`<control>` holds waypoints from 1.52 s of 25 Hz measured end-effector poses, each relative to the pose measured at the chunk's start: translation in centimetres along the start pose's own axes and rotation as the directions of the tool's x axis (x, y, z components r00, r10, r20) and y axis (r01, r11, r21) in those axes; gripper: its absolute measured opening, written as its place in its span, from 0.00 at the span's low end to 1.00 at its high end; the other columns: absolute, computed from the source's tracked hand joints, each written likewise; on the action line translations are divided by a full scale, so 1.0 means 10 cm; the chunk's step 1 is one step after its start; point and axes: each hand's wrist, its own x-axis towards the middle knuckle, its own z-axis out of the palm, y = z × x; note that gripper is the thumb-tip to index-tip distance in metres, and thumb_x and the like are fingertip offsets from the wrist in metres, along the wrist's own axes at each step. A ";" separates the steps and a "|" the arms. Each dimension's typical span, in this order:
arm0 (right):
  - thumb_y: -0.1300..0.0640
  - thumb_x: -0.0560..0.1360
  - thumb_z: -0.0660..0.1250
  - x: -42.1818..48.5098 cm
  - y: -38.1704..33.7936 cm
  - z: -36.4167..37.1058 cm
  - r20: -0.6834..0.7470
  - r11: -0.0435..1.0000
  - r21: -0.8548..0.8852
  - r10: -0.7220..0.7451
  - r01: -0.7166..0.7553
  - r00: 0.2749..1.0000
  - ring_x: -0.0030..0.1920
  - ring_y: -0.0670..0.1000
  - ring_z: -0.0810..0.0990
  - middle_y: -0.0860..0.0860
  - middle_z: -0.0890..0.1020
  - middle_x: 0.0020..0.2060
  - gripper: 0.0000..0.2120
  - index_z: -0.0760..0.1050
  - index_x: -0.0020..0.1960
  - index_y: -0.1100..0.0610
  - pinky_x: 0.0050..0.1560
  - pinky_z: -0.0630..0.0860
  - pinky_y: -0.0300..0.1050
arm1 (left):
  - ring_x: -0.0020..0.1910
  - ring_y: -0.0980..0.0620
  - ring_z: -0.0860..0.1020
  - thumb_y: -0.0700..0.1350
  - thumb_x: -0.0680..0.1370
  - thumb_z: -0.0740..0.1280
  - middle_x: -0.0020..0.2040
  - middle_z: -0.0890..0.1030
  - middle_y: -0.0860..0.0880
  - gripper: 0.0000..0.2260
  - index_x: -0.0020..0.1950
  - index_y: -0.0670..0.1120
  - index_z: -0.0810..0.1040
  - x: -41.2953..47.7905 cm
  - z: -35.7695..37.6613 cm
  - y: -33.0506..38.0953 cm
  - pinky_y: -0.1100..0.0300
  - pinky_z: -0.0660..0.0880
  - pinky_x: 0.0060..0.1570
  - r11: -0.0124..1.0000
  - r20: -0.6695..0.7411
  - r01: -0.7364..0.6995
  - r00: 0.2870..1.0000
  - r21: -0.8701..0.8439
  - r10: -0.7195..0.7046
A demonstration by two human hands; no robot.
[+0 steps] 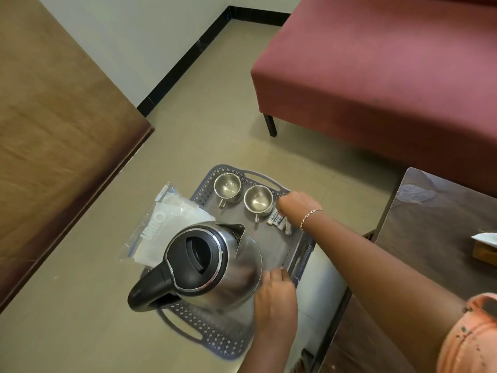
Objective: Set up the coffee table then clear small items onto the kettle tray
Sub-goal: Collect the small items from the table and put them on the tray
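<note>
A grey perforated tray [271, 243] lies on the floor. On it stand a steel kettle [215, 262] with a black lid and handle, and two small steel cups [227, 187] [258, 199] at its far end. Several small white batteries [279, 224] lie bunched at the tray's far right. My right hand [298, 204], with a bracelet on its wrist, hangs over them with its fingers curled down onto their upper ends. Beside the kettle's base, at the tray's right rim, rests my left hand [274, 297] with loosely bent fingers.
A clear plastic bag [164, 227] lies partly under the tray's left side. A dark wooden coffee table [435, 238] stands to the right with a tissue box [484, 246] on it. A maroon sofa [376, 76] is behind, and a wooden panel [53, 130] to the left.
</note>
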 end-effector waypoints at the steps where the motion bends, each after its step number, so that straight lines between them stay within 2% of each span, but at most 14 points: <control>1: 0.71 0.72 0.57 -0.02 -0.01 0.00 -0.001 0.999 -0.035 -0.012 0.012 1.000 0.40 0.60 0.73 0.55 0.69 0.31 0.10 0.66 0.34 0.62 0.39 0.68 0.46 | 0.26 0.55 0.77 0.40 0.44 0.80 0.26 0.78 0.52 0.17 0.28 0.45 0.80 0.00 -0.01 0.00 0.68 0.66 0.17 1.000 0.000 0.008 1.000 0.000 -0.008; 5: 0.70 0.75 0.55 -0.12 -0.03 -0.02 -0.014 0.986 -0.152 -0.073 0.070 0.997 0.52 0.62 0.78 0.63 0.79 0.50 0.09 0.74 0.47 0.65 0.45 0.73 0.50 | 0.25 0.55 0.77 0.37 0.42 0.79 0.26 0.78 0.51 0.17 0.28 0.45 0.80 0.03 -0.02 0.00 0.69 0.66 0.17 1.000 0.015 0.014 1.000 0.014 -0.014; 8: 0.71 0.74 0.56 -0.17 0.01 -0.01 -0.024 0.983 -0.159 -0.094 0.089 0.995 0.52 0.61 0.78 0.62 0.79 0.50 0.11 0.66 0.35 0.62 0.44 0.73 0.49 | 0.26 0.54 0.77 0.35 0.44 0.78 0.28 0.78 0.52 0.17 0.29 0.44 0.80 0.03 0.01 0.03 0.66 0.69 0.19 0.999 -0.034 0.020 0.999 0.037 -0.019; 10: 0.71 0.73 0.58 -0.24 0.06 0.00 -0.086 0.983 -0.147 -0.120 0.106 0.989 0.51 0.61 0.78 0.60 0.78 0.50 0.06 0.71 0.40 0.64 0.44 0.74 0.50 | 0.37 0.50 0.79 0.33 0.57 0.76 0.39 0.81 0.49 0.14 0.40 0.43 0.81 0.04 -0.02 0.01 0.62 0.75 0.31 0.997 -0.064 0.076 0.995 0.001 -0.076; 12: 0.71 0.73 0.57 -0.37 0.13 0.08 -0.178 0.986 -0.096 -0.151 0.136 0.972 0.51 0.60 0.77 0.59 0.77 0.51 0.10 0.72 0.51 0.64 0.42 0.73 0.50 | 0.54 0.46 0.75 0.32 0.73 0.62 0.55 0.77 0.45 0.13 0.56 0.40 0.75 0.04 -0.05 0.01 0.56 0.74 0.48 0.996 -0.012 0.091 0.996 0.017 -0.091; 14: 0.70 0.73 0.58 -0.60 0.22 0.19 -0.302 0.988 -0.014 -0.149 0.152 0.942 0.50 0.61 0.75 0.59 0.76 0.53 0.13 0.72 0.56 0.63 0.44 0.74 0.51 | 0.58 0.44 0.72 0.33 0.76 0.56 0.59 0.74 0.44 0.14 0.60 0.40 0.72 0.02 -0.07 0.04 0.53 0.72 0.52 0.995 0.039 0.098 0.994 0.037 -0.099; 18: 0.66 0.68 0.68 -1.25 0.44 0.48 -0.566 0.970 0.202 0.000 0.139 0.824 0.43 0.64 0.77 0.62 0.79 0.48 0.09 0.75 0.48 0.64 0.40 0.77 0.54 | 0.57 0.44 0.72 0.36 0.78 0.55 0.57 0.75 0.44 0.12 0.59 0.42 0.72 -0.04 -0.10 0.13 0.52 0.73 0.51 0.989 0.014 0.113 0.993 0.093 -0.115; 21: 0.67 0.62 0.72 -1.85 0.59 0.74 -0.619 0.968 0.248 0.123 0.045 0.776 0.42 0.63 0.79 0.62 0.80 0.47 0.13 0.76 0.46 0.63 0.39 0.78 0.51 | 0.58 0.42 0.70 0.39 0.77 0.60 0.59 0.73 0.42 0.13 0.61 0.43 0.70 -0.11 -0.11 0.25 0.52 0.73 0.50 0.965 -0.069 0.236 0.971 0.110 -0.230; 24: 0.67 0.62 0.72 -2.54 0.83 1.03 -0.612 0.949 0.314 0.223 -0.025 0.759 0.42 0.62 0.79 0.60 0.80 0.46 0.12 0.77 0.45 0.62 0.38 0.77 0.48 | 0.62 0.38 0.66 0.41 0.75 0.65 0.62 0.71 0.37 0.21 0.67 0.41 0.65 -0.39 -0.04 0.76 0.50 0.69 0.55 0.955 -0.181 0.294 0.939 -0.023 -0.294; 27: 0.67 0.61 0.73 -3.26 1.15 1.35 -0.614 0.936 0.342 0.292 -0.086 0.733 0.41 0.62 0.79 0.60 0.80 0.45 0.13 0.77 0.45 0.62 0.37 0.78 0.48 | 0.61 0.37 0.67 0.40 0.73 0.68 0.59 0.73 0.35 0.25 0.68 0.39 0.66 -0.73 0.19 1.52 0.47 0.67 0.59 0.992 -0.204 0.065 0.975 -0.109 -0.086; 30: 0.67 0.62 0.73 -3.91 1.45 1.64 -0.576 0.905 0.401 0.372 -0.144 0.728 0.41 0.62 0.79 0.60 0.80 0.46 0.13 0.77 0.46 0.62 0.38 0.80 0.50 | 0.55 0.36 0.73 0.38 0.67 0.73 0.52 0.77 0.37 0.25 0.63 0.39 0.73 -1.12 0.50 2.25 0.46 0.73 0.51 0.973 -0.166 -0.198 0.970 -0.115 0.177; 32: 0.68 0.62 0.72 -4.35 1.65 1.82 -0.582 0.891 0.413 0.418 -0.190 0.698 0.41 0.61 0.79 0.59 0.80 0.45 0.12 0.76 0.45 0.62 0.39 0.79 0.48 | 0.52 0.40 0.74 0.39 0.63 0.75 0.49 0.78 0.40 0.26 0.60 0.41 0.75 -1.39 0.69 2.69 0.49 0.73 0.50 0.931 -0.140 -0.350 0.932 -0.103 0.335; 35: 0.70 0.60 0.72 -4.98 1.91 2.09 -0.592 0.875 0.411 0.470 -0.256 0.655 0.40 0.59 0.79 0.57 0.80 0.42 0.13 0.77 0.43 0.62 0.40 0.78 0.45 | 0.49 0.48 0.68 0.40 0.60 0.75 0.45 0.79 0.44 0.24 0.55 0.43 0.75 -1.73 0.93 3.20 0.57 0.65 0.50 0.831 -0.140 -0.552 0.830 -0.071 0.540; 38: 0.71 0.58 0.73 -5.57 2.17 2.42 -0.559 0.829 0.435 0.554 -0.350 0.617 0.40 0.57 0.79 0.55 0.80 0.41 0.16 0.78 0.44 0.61 0.39 0.76 0.44 | 0.46 0.50 0.70 0.43 0.64 0.63 0.42 0.78 0.48 0.13 0.47 0.46 0.77 -1.91 1.11 3.61 0.58 0.67 0.48 0.720 -0.096 -0.694 0.718 -0.024 0.689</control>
